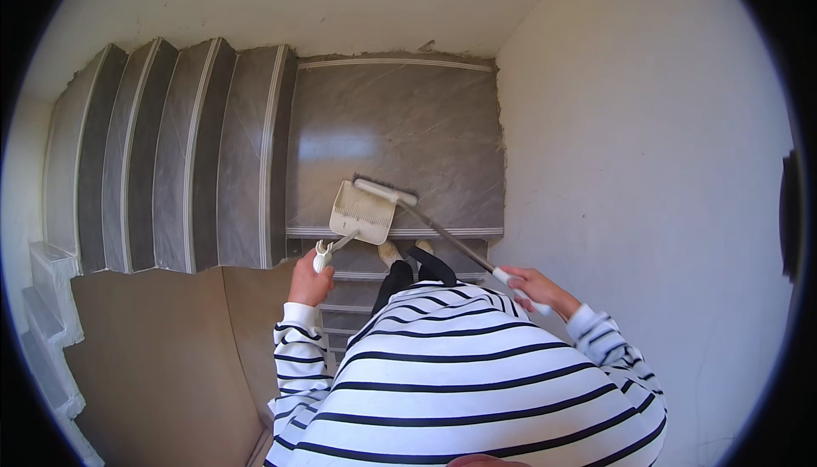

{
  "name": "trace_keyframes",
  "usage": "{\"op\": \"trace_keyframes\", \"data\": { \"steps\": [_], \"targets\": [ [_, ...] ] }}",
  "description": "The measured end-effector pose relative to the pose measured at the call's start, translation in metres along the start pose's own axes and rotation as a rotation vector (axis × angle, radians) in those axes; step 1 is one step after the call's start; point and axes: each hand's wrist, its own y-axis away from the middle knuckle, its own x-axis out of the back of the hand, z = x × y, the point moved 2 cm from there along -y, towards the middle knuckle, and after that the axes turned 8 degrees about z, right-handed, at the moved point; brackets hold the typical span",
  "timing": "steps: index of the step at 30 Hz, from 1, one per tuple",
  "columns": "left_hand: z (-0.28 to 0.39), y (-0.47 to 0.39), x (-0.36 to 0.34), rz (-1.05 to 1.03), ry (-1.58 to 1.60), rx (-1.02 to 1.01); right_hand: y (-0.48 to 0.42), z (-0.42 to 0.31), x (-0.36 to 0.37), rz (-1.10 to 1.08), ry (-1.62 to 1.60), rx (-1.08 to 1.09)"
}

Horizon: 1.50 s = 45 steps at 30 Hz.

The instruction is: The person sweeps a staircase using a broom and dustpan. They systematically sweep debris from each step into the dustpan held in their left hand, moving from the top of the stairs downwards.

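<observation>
My left hand (311,280) grips the white handle end of a long-handled dustpan. The cream dustpan (362,211) has a row of teeth across it and lies over the front edge of the stair landing (402,116). My right hand (535,289) is closed around the white grip of a broom with a metal pole (456,240). The broom's pale head (385,192) with dark bristles rests at the far right edge of the dustpan, on the landing tiles. Whether debris lies in the pan I cannot tell.
Grey tiled steps (246,154) with striped nosing run off to the left of the landing. More steps (357,301) descend beneath my feet. A pale wall (638,148) stands at the right, another along the far side. An open stairwell drops at lower left, beside a stepped ledge (54,269).
</observation>
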Motion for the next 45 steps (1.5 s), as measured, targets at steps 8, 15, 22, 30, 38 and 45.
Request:
{"op": "trace_keyframes", "data": {
  "steps": [8,15,22,30,38,45],
  "targets": [
    [-0.004,-0.002,-0.004,0.017,0.05,0.02,-0.022,0.039,-0.007,0.194,0.281,0.428],
    [-0.009,-0.002,-0.002,0.029,-0.012,0.008,0.027,-0.008,0.011,-0.043,-0.254,0.005],
    [-0.014,0.001,-0.004,0.038,0.056,-0.015,-0.022,-0.055,0.034,0.21,0.03,0.264],
    [-0.007,-0.001,-0.007,0.075,-0.002,-0.164,-0.219,-0.124,0.025,0.406,0.29,0.45],
    [-0.019,-0.002,-0.007,0.074,0.074,0.017,-0.11,-0.003,0.0,0.054,0.428,0.202],
    [-0.026,-0.004,-0.009,0.081,0.072,-0.046,-0.008,0.006,0.002,0.08,0.266,0.278]
  ]
}}
